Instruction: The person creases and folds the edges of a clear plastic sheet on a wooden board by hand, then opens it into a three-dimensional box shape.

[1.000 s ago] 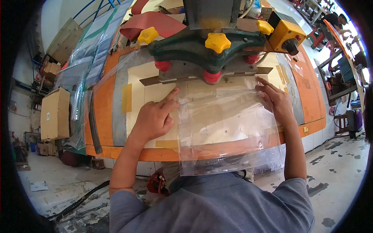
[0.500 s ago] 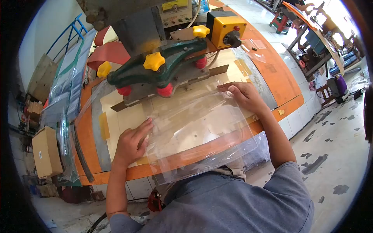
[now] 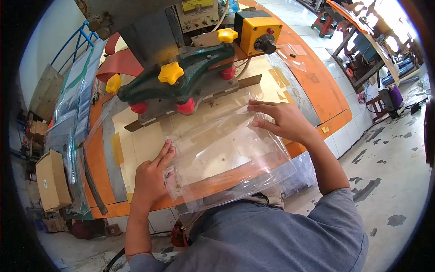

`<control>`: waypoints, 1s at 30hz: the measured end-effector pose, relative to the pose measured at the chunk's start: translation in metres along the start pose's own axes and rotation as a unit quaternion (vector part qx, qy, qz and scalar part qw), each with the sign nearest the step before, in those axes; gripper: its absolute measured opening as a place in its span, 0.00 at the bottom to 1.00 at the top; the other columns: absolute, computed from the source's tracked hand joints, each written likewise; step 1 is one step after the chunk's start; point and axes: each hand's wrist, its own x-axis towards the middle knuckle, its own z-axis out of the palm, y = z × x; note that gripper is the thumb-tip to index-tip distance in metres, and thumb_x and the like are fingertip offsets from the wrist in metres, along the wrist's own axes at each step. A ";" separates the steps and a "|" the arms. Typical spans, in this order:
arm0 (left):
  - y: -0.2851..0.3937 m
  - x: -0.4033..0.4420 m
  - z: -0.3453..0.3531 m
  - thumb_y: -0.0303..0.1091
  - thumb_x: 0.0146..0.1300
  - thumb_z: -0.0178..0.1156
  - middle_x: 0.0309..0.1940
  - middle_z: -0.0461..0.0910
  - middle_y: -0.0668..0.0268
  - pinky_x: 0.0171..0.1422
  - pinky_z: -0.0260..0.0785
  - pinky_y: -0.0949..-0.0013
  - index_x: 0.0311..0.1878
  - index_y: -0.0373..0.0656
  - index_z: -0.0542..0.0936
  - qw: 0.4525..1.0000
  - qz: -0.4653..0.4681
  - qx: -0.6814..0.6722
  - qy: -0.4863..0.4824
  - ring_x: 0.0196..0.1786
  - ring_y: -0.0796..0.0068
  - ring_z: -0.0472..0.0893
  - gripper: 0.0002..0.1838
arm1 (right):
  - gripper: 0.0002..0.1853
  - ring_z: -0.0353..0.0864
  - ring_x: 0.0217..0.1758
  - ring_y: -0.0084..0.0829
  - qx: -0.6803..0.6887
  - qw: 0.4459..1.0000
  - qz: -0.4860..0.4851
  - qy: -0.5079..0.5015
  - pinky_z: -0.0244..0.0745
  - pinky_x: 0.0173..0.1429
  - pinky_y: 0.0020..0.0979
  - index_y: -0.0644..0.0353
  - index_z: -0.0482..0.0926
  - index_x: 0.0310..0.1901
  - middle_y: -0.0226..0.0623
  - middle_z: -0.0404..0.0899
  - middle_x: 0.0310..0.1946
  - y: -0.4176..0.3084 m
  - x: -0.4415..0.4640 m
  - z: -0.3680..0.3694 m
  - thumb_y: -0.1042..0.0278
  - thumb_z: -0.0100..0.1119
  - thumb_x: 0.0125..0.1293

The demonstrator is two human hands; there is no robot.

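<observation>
1. Left hand (image 3: 152,179) met the left edge of the clear plastic sheet (image 3: 222,156) on the table (image 3: 328,123); pinch unclear.
2. Right hand (image 3: 254,114), thumb and fingers spread, lay at its far right corner.
3. Cardboard box (image 3: 53,183) stood left; contents hidden.

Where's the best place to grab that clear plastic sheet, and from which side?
I'd pinch the clear plastic sheet by its left and right edges, one hand from each side. It looks thin and creased, and its near end extends past the table, so paired grips should keep it flatter. The left hand and right hand are at those edges.
</observation>
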 end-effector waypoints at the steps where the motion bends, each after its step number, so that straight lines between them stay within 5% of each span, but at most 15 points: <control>1: 0.000 0.000 0.000 0.37 0.52 0.67 0.77 0.70 0.68 0.44 0.79 0.63 0.69 0.43 0.78 1.000 0.000 0.000 -0.001 0.35 0.58 0.85 0.36 | 0.30 0.85 0.58 0.47 -0.003 1.000 0.005 0.001 0.80 0.58 0.44 0.54 0.84 0.60 0.36 0.81 0.65 -0.001 0.000 0.001 0.35 0.51 0.76; 6: -0.003 0.001 0.001 0.36 0.53 0.67 0.77 0.70 0.68 0.46 0.81 0.61 0.69 0.43 0.78 0.999 0.027 -0.009 0.028 0.42 0.57 0.88 0.35 | 0.30 0.85 0.58 0.46 -0.015 1.000 0.015 -0.002 0.81 0.58 0.44 0.53 0.84 0.60 0.34 0.80 0.68 -0.002 -0.001 0.002 0.35 0.50 0.76; 22: -0.004 0.001 0.002 0.36 0.54 0.67 0.77 0.71 0.69 0.43 0.80 0.62 0.69 0.44 0.78 0.999 0.022 -0.009 0.026 0.38 0.59 0.87 0.35 | 0.28 0.84 0.62 0.41 -0.010 0.998 0.052 -0.025 0.79 0.61 0.40 0.49 0.83 0.63 0.27 0.78 0.70 -0.004 -0.001 0.003 0.37 0.54 0.75; 30: -0.001 0.001 0.000 0.36 0.52 0.68 0.76 0.71 0.67 0.47 0.81 0.61 0.70 0.44 0.76 0.999 0.007 -0.029 0.016 0.46 0.57 0.88 0.38 | 0.28 0.84 0.62 0.40 -0.006 0.997 0.071 -0.038 0.79 0.61 0.40 0.49 0.82 0.64 0.27 0.76 0.72 -0.007 -0.002 0.002 0.37 0.53 0.75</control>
